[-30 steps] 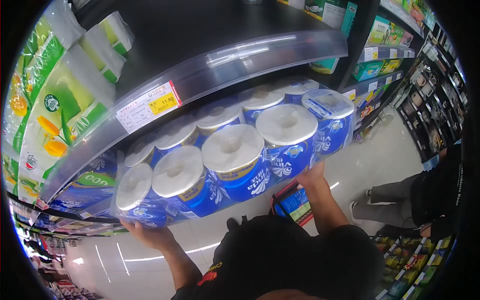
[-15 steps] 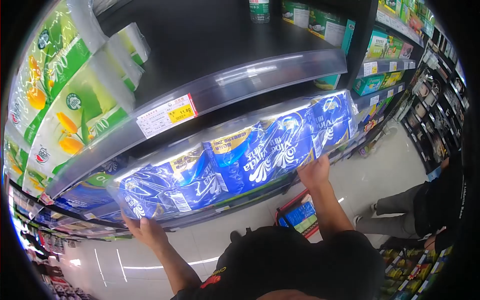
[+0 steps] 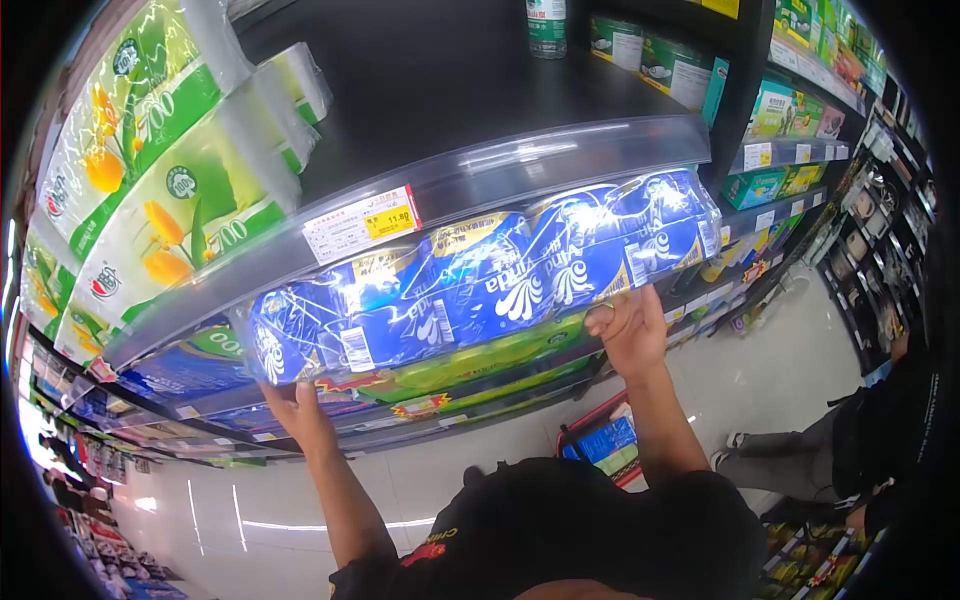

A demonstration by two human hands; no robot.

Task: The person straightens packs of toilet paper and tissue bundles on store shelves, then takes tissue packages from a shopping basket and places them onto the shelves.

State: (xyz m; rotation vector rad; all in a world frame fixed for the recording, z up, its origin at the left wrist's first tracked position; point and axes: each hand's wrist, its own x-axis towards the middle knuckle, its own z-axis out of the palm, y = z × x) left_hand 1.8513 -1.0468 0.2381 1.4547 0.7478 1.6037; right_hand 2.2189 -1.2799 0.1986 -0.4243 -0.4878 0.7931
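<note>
the fingers [image 3: 603, 322] of our right hand [image 3: 638, 338] and left hand [image 3: 308, 418] grasp the lower edge of the blue roll pack [image 3: 480, 283] at mid-frame, best borne evenly at both ends and level below the shelf lip [image 3: 570, 146].

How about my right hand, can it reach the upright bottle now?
Probably not readily: the right hand is at the lower edge of the blue roll pack, with the pack and the clear shelf lip between it and the bottle.
</note>
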